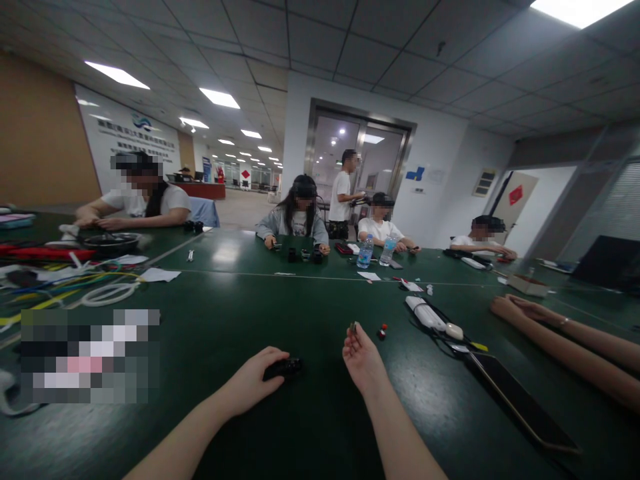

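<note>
My left hand point(260, 375) is wrapped round a black object point(289, 367) that rests on the green table point(305, 310). To the right, my right hand point(361, 353) is turned palm up, its fingers pinched on a small object point(354, 327) too small to name. Just beyond that hand stands a little dark thing with a red top point(383, 331), which neither hand touches.
At the right lie a white power strip point(424, 312), a dark tablet point(523, 400) and another person's forearms point(565, 347). Cables point(107, 293) spread over the left side. Two water bottles point(365, 253) stand farther back, before several seated people.
</note>
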Tool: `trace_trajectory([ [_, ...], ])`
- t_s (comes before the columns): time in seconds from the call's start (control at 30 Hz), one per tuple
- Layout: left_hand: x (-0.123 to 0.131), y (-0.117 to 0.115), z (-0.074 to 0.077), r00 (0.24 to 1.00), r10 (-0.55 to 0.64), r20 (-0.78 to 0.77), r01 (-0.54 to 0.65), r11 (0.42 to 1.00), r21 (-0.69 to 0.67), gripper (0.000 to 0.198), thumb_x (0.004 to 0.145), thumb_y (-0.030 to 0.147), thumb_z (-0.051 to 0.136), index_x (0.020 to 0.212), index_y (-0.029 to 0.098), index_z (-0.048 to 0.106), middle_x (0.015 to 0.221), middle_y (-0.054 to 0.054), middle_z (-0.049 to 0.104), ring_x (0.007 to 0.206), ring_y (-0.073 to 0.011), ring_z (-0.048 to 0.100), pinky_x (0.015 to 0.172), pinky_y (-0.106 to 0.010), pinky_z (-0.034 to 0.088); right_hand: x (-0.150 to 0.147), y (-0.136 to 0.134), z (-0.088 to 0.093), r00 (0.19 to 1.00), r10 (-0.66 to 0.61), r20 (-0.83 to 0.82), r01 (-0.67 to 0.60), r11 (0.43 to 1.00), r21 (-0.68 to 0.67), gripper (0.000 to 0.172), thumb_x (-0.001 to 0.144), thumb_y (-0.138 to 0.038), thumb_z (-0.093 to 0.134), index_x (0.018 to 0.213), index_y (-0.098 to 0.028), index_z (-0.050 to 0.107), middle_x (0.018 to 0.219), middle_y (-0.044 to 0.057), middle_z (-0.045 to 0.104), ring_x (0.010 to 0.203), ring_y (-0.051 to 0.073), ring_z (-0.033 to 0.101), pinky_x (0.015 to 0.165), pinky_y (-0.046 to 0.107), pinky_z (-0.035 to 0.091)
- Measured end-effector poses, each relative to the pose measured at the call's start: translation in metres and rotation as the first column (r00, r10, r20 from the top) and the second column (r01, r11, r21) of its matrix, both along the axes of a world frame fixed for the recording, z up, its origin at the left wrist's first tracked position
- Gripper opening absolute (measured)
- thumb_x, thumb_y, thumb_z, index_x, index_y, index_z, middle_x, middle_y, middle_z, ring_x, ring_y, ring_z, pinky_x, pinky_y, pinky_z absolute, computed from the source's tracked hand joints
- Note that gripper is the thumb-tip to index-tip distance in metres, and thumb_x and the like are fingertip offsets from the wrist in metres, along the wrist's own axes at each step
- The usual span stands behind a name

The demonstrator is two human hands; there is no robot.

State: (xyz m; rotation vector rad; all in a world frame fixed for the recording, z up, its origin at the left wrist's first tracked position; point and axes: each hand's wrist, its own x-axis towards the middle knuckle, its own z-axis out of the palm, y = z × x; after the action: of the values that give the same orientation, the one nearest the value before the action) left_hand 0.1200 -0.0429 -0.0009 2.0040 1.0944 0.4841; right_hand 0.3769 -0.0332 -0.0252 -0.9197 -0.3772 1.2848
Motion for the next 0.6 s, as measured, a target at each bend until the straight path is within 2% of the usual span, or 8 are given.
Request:
trace_trajectory([
  [0.07, 0.000, 0.001, -0.003, 1.000, -0.007, 0.014, 0.007, 1.000, 0.026, 0.043, 0.075, 0.032, 0.050, 0.117, 0.026, 0.048, 0.121, -0.001, 0.047, 0.108, -0.0171, 0.046, 0.094, -0.030, 0.036, 0.000, -0.001, 0.000, 0.996, -0.029, 0.081, 0.030, 1.000, -0.005, 0.023, 0.071, -0.041, 0.058, 0.080, -0.020, 0.057, 0.076, 0.001, 0.060, 0.062, 0.011, 0.056, 0.053, 0.024, 0.046],
  [0.13, 0.001, 0.002, -0.004, 1.000, -0.012, 0.022, 0.011, 0.999, 0.052, 0.041, 0.074, 0.030, 0.050, 0.115, 0.025, 0.050, 0.120, -0.002, 0.048, 0.107, -0.0174, 0.047, 0.095, -0.031, 0.035, -0.004, -0.005, 0.002, 0.949, -0.130, 0.288, 0.130, 0.991, 0.021, 0.026, 0.070, -0.044, 0.057, 0.084, -0.021, 0.057, 0.080, 0.002, 0.060, 0.067, 0.013, 0.056, 0.056, 0.025, 0.046],
  [0.2, 0.002, 0.001, -0.003, 1.000, -0.012, 0.025, 0.010, 0.998, 0.057, 0.040, 0.073, 0.028, 0.051, 0.113, 0.024, 0.051, 0.120, -0.002, 0.048, 0.106, -0.0174, 0.047, 0.095, -0.032, 0.035, -0.014, -0.012, 0.008, 0.790, -0.253, 0.558, 0.217, 0.967, 0.132, 0.030, 0.070, -0.043, 0.058, 0.092, -0.022, 0.055, 0.086, 0.002, 0.060, 0.076, 0.015, 0.056, 0.062, 0.027, 0.046],
  [0.27, 0.003, 0.000, -0.001, 0.999, -0.010, 0.030, 0.009, 0.999, 0.042, 0.040, 0.073, 0.028, 0.051, 0.113, 0.025, 0.051, 0.119, -0.001, 0.048, 0.106, -0.0172, 0.048, 0.094, -0.032, 0.036, -0.030, -0.020, 0.015, 0.625, -0.197, 0.755, 0.043, 0.975, 0.219, 0.031, 0.073, -0.040, 0.054, 0.097, -0.021, 0.055, 0.091, 0.003, 0.059, 0.082, 0.017, 0.055, 0.068, 0.029, 0.044],
  [0.33, 0.004, -0.002, 0.003, 0.999, -0.007, 0.038, 0.006, 0.999, 0.038, 0.039, 0.072, 0.027, 0.052, 0.111, 0.025, 0.052, 0.117, -0.001, 0.049, 0.105, -0.0173, 0.048, 0.093, -0.031, 0.037, -0.048, -0.029, 0.021, 0.435, 0.004, 0.900, -0.298, 0.944, 0.140, 0.029, 0.075, -0.034, 0.053, 0.100, -0.021, 0.055, 0.093, 0.003, 0.058, 0.082, 0.016, 0.054, 0.071, 0.030, 0.044],
  [0.37, 0.004, -0.003, 0.004, 0.999, -0.011, 0.041, 0.009, 0.999, 0.043, 0.038, 0.072, 0.026, 0.052, 0.110, 0.025, 0.053, 0.116, 0.000, 0.050, 0.104, -0.0174, 0.049, 0.093, -0.031, 0.037, -0.056, -0.032, 0.022, 0.347, 0.065, 0.936, -0.383, 0.920, 0.079, 0.030, 0.074, -0.032, 0.053, 0.103, -0.022, 0.054, 0.092, 0.002, 0.058, 0.080, 0.016, 0.054, 0.069, 0.029, 0.043],
  [0.47, 0.005, -0.004, 0.006, 0.998, -0.026, 0.052, 0.023, 0.998, 0.064, 0.035, 0.072, 0.025, 0.051, 0.107, 0.025, 0.055, 0.113, 0.000, 0.052, 0.103, -0.0172, 0.049, 0.092, -0.030, 0.037, -0.071, -0.039, 0.025, 0.114, 0.145, 0.983, -0.513, 0.856, -0.067, 0.023, 0.075, -0.028, 0.052, 0.097, -0.025, 0.056, 0.090, 0.000, 0.057, 0.080, 0.015, 0.053, 0.071, 0.029, 0.042],
  [0.6, 0.005, -0.003, 0.004, 0.999, -0.023, 0.044, 0.020, 0.996, 0.083, 0.035, 0.072, 0.026, 0.051, 0.108, 0.024, 0.054, 0.112, -0.001, 0.053, 0.103, -0.0169, 0.049, 0.092, -0.031, 0.037, -0.071, -0.042, 0.026, 0.013, 0.111, 0.994, -0.567, 0.819, -0.084, 0.020, 0.076, -0.024, 0.050, 0.095, -0.025, 0.057, 0.095, 0.000, 0.054, 0.090, 0.016, 0.050, 0.077, 0.030, 0.040],
])
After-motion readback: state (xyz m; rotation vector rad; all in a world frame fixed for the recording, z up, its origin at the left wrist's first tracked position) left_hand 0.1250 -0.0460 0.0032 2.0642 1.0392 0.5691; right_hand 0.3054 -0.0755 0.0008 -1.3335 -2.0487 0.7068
